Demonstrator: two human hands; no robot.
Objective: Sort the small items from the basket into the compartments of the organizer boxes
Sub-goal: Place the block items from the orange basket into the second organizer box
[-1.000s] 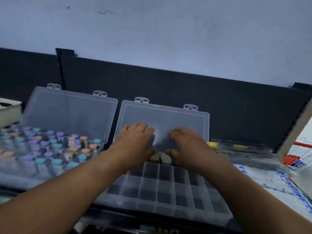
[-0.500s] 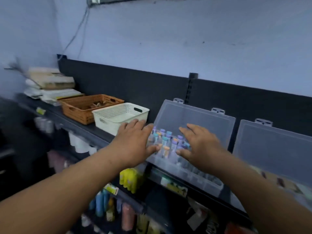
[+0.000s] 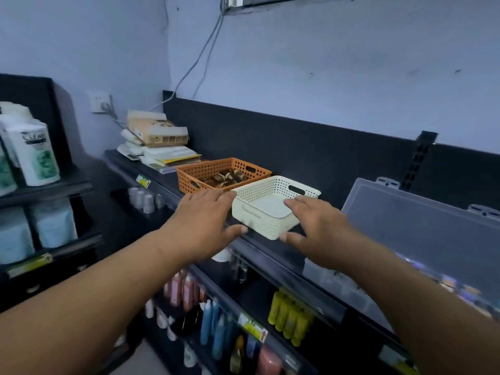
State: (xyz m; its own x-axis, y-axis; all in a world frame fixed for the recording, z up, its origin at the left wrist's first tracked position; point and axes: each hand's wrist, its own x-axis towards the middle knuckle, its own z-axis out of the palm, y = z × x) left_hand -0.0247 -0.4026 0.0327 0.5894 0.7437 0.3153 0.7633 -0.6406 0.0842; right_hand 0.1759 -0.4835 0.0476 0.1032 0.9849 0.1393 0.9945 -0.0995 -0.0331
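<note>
**Bracketing the white basket: fetch step, nothing held yet**

Both hands sit at the white basket [image 3: 259,221] on the shelf [image 3: 273,257], 1 on each side. Left hand [image 3: 201,226] is at its left front corner, fingers [image 3: 216,194] straight and slightly spread, thumb out toward the basket's front wall. Right hand [image 3: 316,234] is over the right front corner, fingers [image 3: 297,203] straight and loosely apart above the basket floor, thumb near the front corner. Neither hand pinches or curls round anything. Cannot tell if either one touches the plastic.

The white basket looks empty from this angle. The small brown items [image 3: 224,177] lie in the orange basket [image 3: 189,175], just behind and touching or nearly touching the white one. 1 organizer box [image 3: 422,234] stands to the right with its lid up. Its tray is blurred, with coloured bits at the frame edge.

Judged step: going back to the baskets for more items, so sorting is mid-way at best. The next move likely calls for closing both hands on the white basket's walls to shift it, or going past it into the orange basket. Which of the 2 is unclear.
</note>
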